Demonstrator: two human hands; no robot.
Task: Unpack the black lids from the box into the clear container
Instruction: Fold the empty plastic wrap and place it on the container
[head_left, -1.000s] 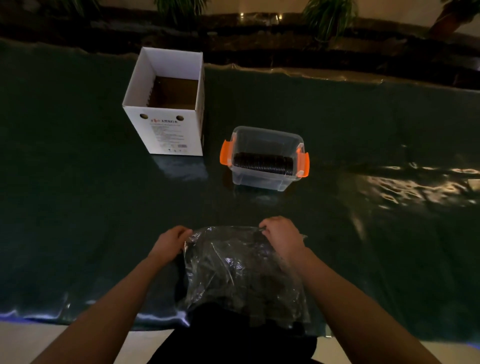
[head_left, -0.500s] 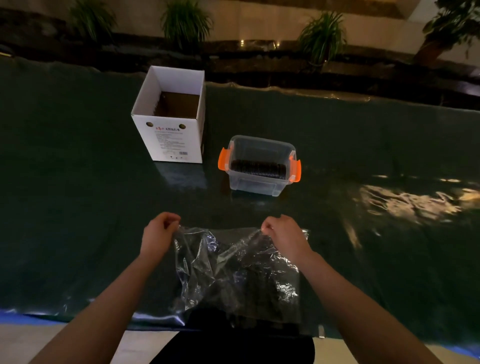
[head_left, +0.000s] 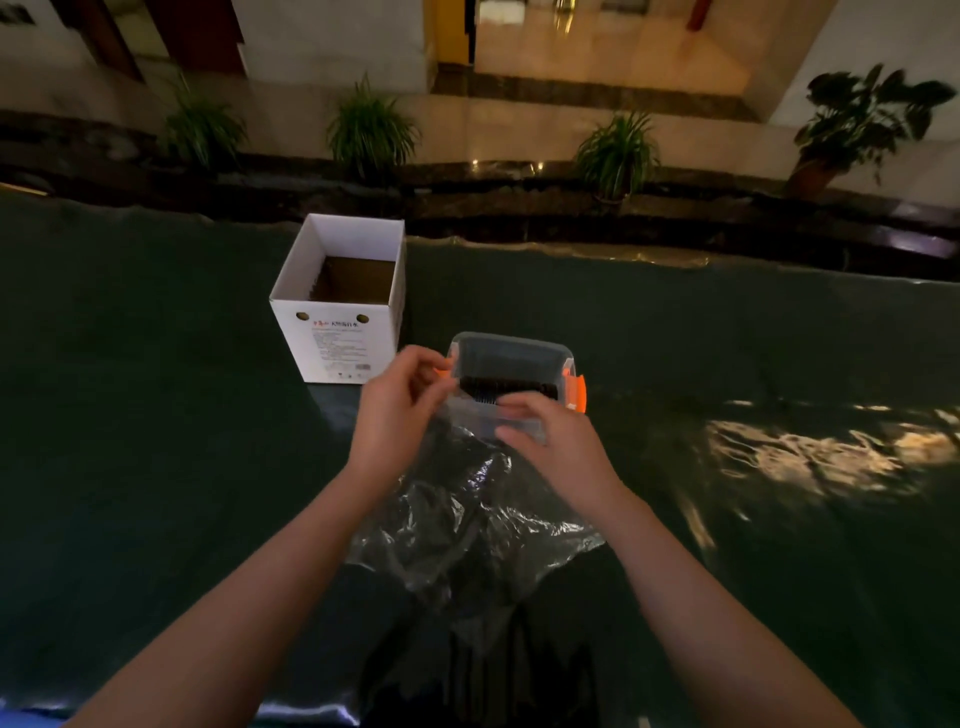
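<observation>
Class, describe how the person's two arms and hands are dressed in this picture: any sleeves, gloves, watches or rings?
Both forearms are bare, with no sleeves in view. The left hand and right hand wear no gloves; no watch, bracelet or ring is visible in the dim light.

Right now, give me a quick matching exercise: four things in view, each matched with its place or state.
Things:
1. white box
2. clear container
3. plastic bag
4. black lids

Places or states:
A. held up by both hands
B. lined up in a row inside the container
C. open-topped, far left on the table
D. orange latches, right of the box

Pairs: 1-C, 2-D, 3-A, 4-B
</observation>
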